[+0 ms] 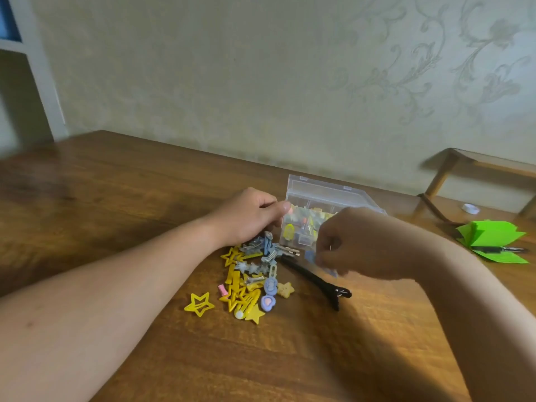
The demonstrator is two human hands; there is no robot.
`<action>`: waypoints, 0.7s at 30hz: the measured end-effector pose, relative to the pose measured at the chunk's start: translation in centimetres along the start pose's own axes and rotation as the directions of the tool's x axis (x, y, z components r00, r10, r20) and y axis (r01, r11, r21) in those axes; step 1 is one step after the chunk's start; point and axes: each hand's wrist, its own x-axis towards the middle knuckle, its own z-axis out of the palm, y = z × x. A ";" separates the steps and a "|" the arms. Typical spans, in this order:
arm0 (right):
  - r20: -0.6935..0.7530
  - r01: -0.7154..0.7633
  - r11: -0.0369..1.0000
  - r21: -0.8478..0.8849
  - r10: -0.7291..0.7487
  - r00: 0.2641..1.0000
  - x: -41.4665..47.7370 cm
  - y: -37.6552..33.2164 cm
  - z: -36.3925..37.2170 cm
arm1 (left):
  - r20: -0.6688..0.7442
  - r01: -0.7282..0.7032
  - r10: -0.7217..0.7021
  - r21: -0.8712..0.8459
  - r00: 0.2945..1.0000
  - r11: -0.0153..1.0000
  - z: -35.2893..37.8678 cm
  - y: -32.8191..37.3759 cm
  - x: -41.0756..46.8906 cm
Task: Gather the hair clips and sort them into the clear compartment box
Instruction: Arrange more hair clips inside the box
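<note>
A heap of hair clips, mostly yellow stars and blue-grey ones, lies on the wooden table. One yellow star clip sits apart at its left. Behind the heap stands the clear compartment box, lid up, with small coloured clips inside. My left hand rests at the heap's far end with its thumb against the box's left side. My right hand hovers in front of the box, fingers pinched on a light blue clip. A long black clip lies below that hand.
At the right edge lies folded green paper with a dark pen across it. A small white object sits behind it, near a wooden stand. The wall runs close behind the table.
</note>
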 end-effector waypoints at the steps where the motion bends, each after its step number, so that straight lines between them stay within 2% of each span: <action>1: -0.059 -0.006 0.992 0.123 0.013 0.998 -0.3 0.6 -0.7 | 0.006 0.002 -0.002 -0.012 1.000 1.000 0.1 0.0 0.1; 2: -0.159 -0.007 0.970 0.242 0.047 0.986 -0.7 1.4 -1.3 | 0.009 0.003 -0.003 -0.023 1.000 1.000 0.1 0.0 0.1; 4: -0.381 -0.012 0.898 0.440 0.199 0.903 -1.1 3.7 -2.1 | 0.003 -0.011 0.012 -0.034 1.000 0.999 0.1 -0.2 0.2; 6: -0.458 -0.079 0.851 0.520 0.355 0.815 -1.0 5.8 -1.9 | -0.004 -0.030 0.030 -0.034 1.000 0.999 0.1 -0.4 0.2; 7: -0.438 -0.139 0.846 0.514 0.399 0.805 -0.8 6.5 -1.5 | -0.005 -0.027 0.026 -0.035 1.000 0.999 0.1 -0.4 0.2; 10: -0.306 -0.279 0.863 0.421 0.425 0.852 0.4 6.7 0.2 | -0.001 -0.011 0.011 -0.035 1.000 0.999 0.1 0.0 -0.1; 21: -0.276 -0.356 0.912 0.204 0.402 0.873 4.0 5.7 3.1 | -0.001 -0.019 0.019 0.003 1.000 1.000 0.1 -0.1 -0.2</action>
